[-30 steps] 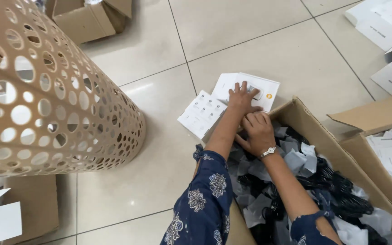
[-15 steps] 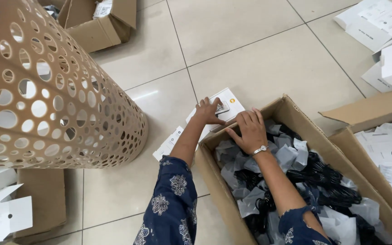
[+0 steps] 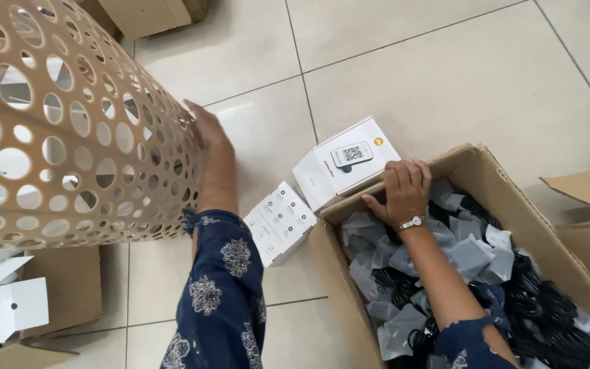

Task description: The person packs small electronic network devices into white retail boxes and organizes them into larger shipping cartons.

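On the pale tiled floor (image 3: 445, 75), my right hand (image 3: 404, 188) grips the rim of the cardboard box (image 3: 336, 273) of bagged black cables, fingers curled beside a small white carton (image 3: 346, 164) just outside it. My left hand (image 3: 206, 130), open and empty, lies flat against the perforated tan basket (image 3: 56, 123). The carton looks light and stiff, best pinched by its edges.

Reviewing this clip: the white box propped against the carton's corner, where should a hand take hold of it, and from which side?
Probably by its two long edges, coming from above on the floor side. The white box leans tilted on the carton, face up; its upper and left edges are free, while the right hand crowds its lower right corner.
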